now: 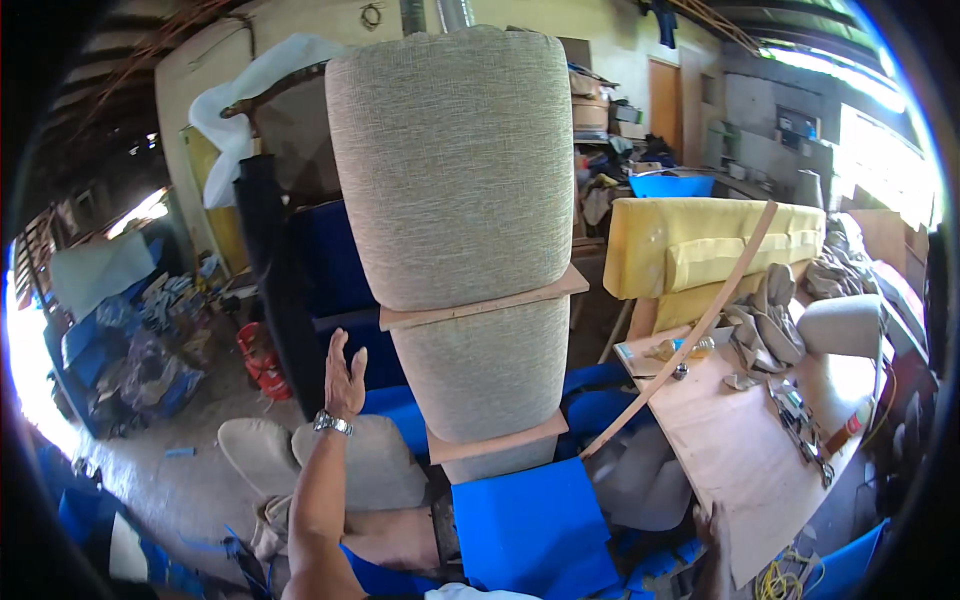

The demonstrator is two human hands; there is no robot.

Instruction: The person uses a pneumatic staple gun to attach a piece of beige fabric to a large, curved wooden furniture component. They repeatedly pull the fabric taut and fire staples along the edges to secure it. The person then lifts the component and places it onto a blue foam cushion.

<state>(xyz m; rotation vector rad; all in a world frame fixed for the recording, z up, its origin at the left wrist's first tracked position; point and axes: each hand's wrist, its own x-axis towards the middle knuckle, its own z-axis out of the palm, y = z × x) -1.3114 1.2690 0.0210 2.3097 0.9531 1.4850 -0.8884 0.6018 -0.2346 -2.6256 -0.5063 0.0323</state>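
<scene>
A tall stack of beige fabric-covered cushions rises in front of me. The large top cushion (450, 170) rests on a thin wooden board (490, 306), with another beige cushion (485, 370) and a second board (497, 440) below. My left hand (345, 378), a metal watch on its wrist, is raised left of the stack, apart from it. Its fingers are stretched out and hold nothing. My right hand (711, 525) is low by the near edge of the wooden table (715, 430); it is dark and its fingers are unclear. A blue panel (535, 525) lies before the stack.
A long wooden strip (690, 340) leans across the table's left edge. Tools (800, 420) and fabric pieces (765, 330) lie on the table. Behind stands a yellow foam backrest (715, 245). Beige cushions (365, 460), a dark roll (265, 280) and a red object (260, 360) are at left.
</scene>
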